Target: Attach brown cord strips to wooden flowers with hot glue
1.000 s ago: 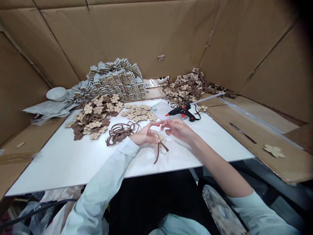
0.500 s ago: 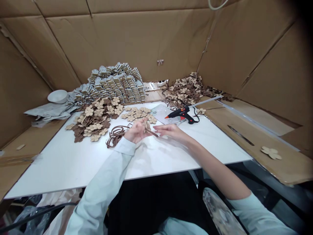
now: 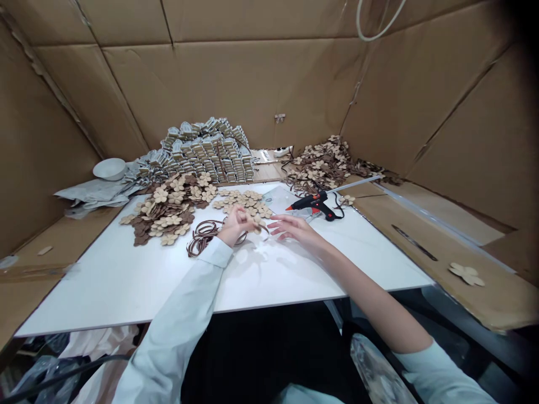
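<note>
On my feed, the left hand (image 3: pixel 238 225) pinches the flower (image 3: pixel 256 222) above the counter (image 3: pixel 261 286). Its brown strip (image 3: pixel 265 228), dangling nearward a second ago, now points at the right hand (image 3: pixel 295 229), loosely spread, seemingly empty; I judge that end within easy reach.

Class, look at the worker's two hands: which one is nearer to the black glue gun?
Right. The right hand is just in front of the glue gun, on the side toward the worker; the left hand is farther off, to the gun's left.
</note>
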The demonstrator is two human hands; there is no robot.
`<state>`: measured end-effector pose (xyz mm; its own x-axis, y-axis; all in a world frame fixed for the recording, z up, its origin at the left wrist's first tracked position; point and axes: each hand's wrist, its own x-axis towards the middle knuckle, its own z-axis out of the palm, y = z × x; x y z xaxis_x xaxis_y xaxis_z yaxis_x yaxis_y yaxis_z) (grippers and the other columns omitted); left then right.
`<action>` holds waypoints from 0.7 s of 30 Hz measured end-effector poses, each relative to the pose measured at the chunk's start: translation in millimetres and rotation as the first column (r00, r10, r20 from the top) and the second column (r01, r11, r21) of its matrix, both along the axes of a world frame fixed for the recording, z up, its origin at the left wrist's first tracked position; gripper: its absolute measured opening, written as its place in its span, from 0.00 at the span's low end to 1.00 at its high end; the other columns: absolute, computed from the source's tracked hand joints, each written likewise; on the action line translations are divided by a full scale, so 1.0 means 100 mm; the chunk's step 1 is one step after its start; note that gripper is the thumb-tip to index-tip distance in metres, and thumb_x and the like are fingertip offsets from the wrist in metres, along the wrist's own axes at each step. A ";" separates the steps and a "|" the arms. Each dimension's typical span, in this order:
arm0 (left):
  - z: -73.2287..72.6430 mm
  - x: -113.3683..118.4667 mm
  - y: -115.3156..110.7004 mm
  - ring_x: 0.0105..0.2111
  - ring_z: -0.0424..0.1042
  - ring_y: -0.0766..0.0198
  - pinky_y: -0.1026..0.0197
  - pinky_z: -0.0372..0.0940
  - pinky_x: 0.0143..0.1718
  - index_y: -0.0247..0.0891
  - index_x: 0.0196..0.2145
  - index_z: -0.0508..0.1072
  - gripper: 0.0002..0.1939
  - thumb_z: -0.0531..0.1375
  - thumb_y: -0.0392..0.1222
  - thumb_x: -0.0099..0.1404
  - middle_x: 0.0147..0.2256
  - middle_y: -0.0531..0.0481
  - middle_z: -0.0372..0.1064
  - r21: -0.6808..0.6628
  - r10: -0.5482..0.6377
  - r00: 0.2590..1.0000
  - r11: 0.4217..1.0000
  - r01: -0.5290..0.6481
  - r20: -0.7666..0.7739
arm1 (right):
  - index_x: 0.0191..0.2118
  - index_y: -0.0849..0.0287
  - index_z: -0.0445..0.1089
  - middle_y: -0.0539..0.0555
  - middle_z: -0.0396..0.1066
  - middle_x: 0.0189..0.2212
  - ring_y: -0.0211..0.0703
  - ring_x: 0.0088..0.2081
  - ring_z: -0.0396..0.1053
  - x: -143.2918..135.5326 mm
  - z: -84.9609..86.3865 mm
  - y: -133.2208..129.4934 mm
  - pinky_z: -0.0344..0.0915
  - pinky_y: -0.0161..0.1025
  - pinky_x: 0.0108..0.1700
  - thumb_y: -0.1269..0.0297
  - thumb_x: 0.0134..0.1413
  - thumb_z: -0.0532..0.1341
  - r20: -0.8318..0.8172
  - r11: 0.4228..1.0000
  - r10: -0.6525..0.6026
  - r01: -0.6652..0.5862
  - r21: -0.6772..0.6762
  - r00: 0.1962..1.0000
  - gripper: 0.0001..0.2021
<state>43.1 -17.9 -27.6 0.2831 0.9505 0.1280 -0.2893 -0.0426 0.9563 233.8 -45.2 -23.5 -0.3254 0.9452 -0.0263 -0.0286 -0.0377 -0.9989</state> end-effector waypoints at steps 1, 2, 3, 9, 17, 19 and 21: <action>-0.03 0.07 -0.04 0.18 0.64 0.71 0.66 0.58 0.25 0.40 0.31 0.51 0.28 0.65 0.35 0.38 0.16 0.65 0.57 -0.012 -0.045 0.998 0.999 0.044 -0.051 | 0.42 0.58 0.68 0.57 0.70 0.38 0.39 0.35 0.68 -0.01 -0.02 0.01 0.64 0.36 0.35 0.56 0.41 0.62 -0.018 1.000 -0.004 0.005 0.002 1.000 0.20; -0.05 0.13 -0.08 0.17 0.62 0.72 0.67 0.57 0.23 0.40 0.31 0.51 0.27 0.65 0.35 0.39 0.16 0.65 0.57 -0.024 -0.087 0.993 0.996 0.085 -0.084 | 0.41 0.59 0.68 0.56 0.70 0.36 0.38 0.34 0.68 -0.02 -0.03 0.02 0.64 0.35 0.34 0.57 0.40 0.62 -0.023 1.000 0.005 -0.005 0.007 1.000 0.20; -0.06 0.18 -0.12 0.16 0.61 0.73 0.68 0.55 0.22 0.40 0.31 0.50 0.26 0.65 0.36 0.40 0.16 0.66 0.55 -0.031 -0.112 0.989 0.994 0.109 -0.093 | 0.40 0.60 0.68 0.55 0.71 0.34 0.37 0.32 0.68 -0.03 -0.05 0.02 0.64 0.35 0.33 0.57 0.39 0.63 -0.018 1.000 0.024 -0.024 0.012 1.000 0.19; -0.06 0.26 -0.20 0.16 0.56 0.76 0.71 0.50 0.19 0.41 0.31 0.50 0.24 0.63 0.36 0.44 0.18 0.65 0.54 0.012 -0.171 0.977 0.985 0.174 -0.128 | 0.28 0.64 0.69 0.49 0.67 0.22 0.30 0.21 0.60 -0.04 -0.02 -0.01 0.57 0.31 0.24 0.58 0.34 0.65 0.060 0.992 0.126 -0.127 0.020 0.990 0.15; -0.10 0.24 -0.18 0.18 0.59 0.74 0.70 0.52 0.20 0.40 0.34 0.50 0.22 0.62 0.39 0.47 0.19 0.63 0.57 0.078 -0.116 0.946 0.986 0.146 -0.302 | 0.27 0.65 0.68 0.50 0.66 0.19 0.31 0.20 0.60 0.01 -0.06 0.00 0.56 0.33 0.25 0.60 0.34 0.65 0.032 0.992 0.120 -0.120 0.024 0.992 0.13; -0.09 0.24 -0.18 0.19 0.60 0.73 0.70 0.53 0.21 0.40 0.35 0.52 0.22 0.62 0.41 0.47 0.21 0.61 0.59 0.077 -0.066 0.943 0.992 0.096 -0.326 | 0.27 0.64 0.68 0.49 0.66 0.19 0.32 0.20 0.60 0.01 -0.07 0.01 0.57 0.34 0.26 0.61 0.36 0.65 -0.004 0.994 0.106 -0.106 0.024 0.994 0.12; -0.07 0.25 -0.19 0.21 0.61 0.73 0.69 0.55 0.22 0.39 0.36 0.54 0.23 0.62 0.43 0.47 0.24 0.58 0.61 0.086 -0.009 0.943 0.995 0.040 -0.331 | 0.27 0.64 0.67 0.49 0.65 0.20 0.32 0.21 0.61 0.03 -0.07 0.03 0.58 0.35 0.27 0.61 0.38 0.64 -0.038 0.996 0.080 -0.079 0.043 0.996 0.11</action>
<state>68.0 -36.9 -34.3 0.3473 0.9315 0.1084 0.0399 -0.1302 0.9907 236.6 -42.5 -31.0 -0.3995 0.9163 0.0269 -0.0664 0.0004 -0.9978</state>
